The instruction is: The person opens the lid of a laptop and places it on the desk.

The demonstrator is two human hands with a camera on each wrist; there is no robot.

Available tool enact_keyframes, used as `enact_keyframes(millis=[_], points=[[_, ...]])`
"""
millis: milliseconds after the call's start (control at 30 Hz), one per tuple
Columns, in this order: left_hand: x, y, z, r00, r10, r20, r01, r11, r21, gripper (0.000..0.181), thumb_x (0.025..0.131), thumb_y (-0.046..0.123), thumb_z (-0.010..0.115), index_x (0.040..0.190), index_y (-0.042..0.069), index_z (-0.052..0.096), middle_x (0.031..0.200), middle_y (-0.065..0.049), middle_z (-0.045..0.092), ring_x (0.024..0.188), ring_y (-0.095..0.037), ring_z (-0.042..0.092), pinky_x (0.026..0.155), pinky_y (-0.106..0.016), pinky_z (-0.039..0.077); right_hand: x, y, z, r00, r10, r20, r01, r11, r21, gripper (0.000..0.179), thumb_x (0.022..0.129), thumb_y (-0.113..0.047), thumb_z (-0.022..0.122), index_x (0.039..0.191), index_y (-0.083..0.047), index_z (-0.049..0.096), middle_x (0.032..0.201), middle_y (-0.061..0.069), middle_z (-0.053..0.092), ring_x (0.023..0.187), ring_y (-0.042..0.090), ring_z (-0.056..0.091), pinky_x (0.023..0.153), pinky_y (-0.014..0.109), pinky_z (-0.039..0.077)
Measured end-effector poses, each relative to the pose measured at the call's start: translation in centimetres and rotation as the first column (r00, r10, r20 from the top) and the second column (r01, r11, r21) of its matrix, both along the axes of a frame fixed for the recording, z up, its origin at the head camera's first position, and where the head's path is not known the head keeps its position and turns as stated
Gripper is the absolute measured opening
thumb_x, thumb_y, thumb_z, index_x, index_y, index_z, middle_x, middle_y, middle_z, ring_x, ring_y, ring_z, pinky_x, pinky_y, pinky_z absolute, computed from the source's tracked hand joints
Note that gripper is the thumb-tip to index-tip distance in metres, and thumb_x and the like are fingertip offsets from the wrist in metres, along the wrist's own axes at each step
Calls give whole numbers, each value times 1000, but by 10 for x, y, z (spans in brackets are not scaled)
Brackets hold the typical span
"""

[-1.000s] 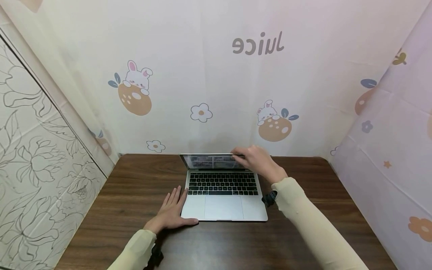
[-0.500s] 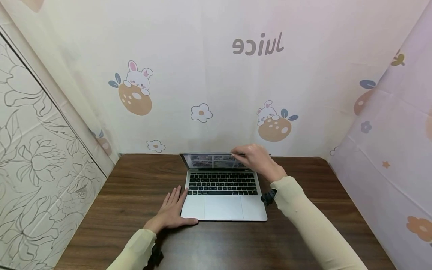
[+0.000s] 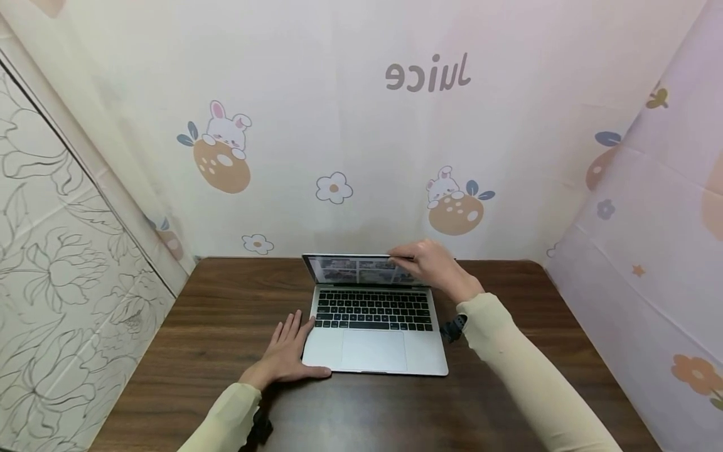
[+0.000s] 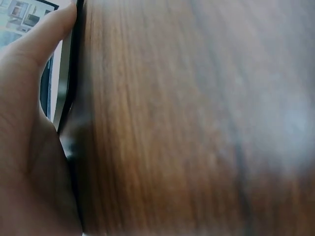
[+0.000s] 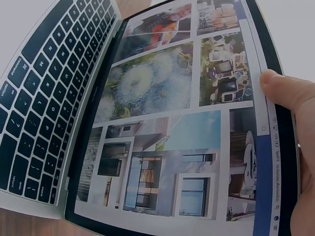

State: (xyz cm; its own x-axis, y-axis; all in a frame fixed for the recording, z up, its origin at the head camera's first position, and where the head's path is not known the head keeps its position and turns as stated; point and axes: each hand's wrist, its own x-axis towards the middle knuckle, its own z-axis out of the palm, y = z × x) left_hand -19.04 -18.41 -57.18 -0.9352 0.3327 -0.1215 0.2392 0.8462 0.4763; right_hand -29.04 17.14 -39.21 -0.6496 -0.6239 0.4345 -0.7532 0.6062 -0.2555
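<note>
A silver laptop (image 3: 373,349) with black keys lies on the dark wooden table, its lid raised. Photo tiles fill the lit screen (image 5: 147,83). My right hand (image 3: 432,267) pinches the lid's top edge right of its middle, and in the right wrist view the thumb (image 5: 283,91) presses on the screen's rim. At the base's front left corner rests my left hand (image 3: 288,355), fingers straight and spread along the left side. Its thumb lies along the front edge. The left wrist view shows this hand (image 4: 24,113) against the laptop's edge.
The wooden table (image 3: 237,295) runs back to a pale curtain (image 3: 339,125) printed with rabbits and fruit. Another printed curtain (image 3: 649,251) hangs at the right, and a panel with line-drawn flowers (image 3: 73,270) stands at the left. A dark wrist device (image 3: 454,328) sits on the right wrist.
The lid's top edge has risen slightly with my right hand on it. The laptop's front right corner has shifted a little toward me. My left hand has stayed about where it was.
</note>
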Motion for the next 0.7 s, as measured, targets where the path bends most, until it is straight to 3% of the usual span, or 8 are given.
enact_keyframes(millis=[267, 700], points=[[1, 1, -7, 1000, -3, -9, 2, 997, -82, 133, 67, 94, 61, 167, 23, 13, 174, -17, 0, 161, -37, -1, 127, -59, 0, 1, 0, -1, 998, -55, 35, 54, 998, 17, 23, 97, -21, 73, 118, -15, 79, 106, 5, 80, 83, 19, 78, 69, 36, 62], [-4, 1, -8, 1000, 3, 1, -3, 996, -89, 138, 64, 96, 61, 168, 21, 8, 174, -16, -1, 161, -36, -2, 127, -58, 1, -5, -4, 1, 996, -80, 51, 80, 997, -4, 24, 98, -19, 71, 121, -17, 79, 110, 4, 80, 87, 20, 78, 67, 38, 61]])
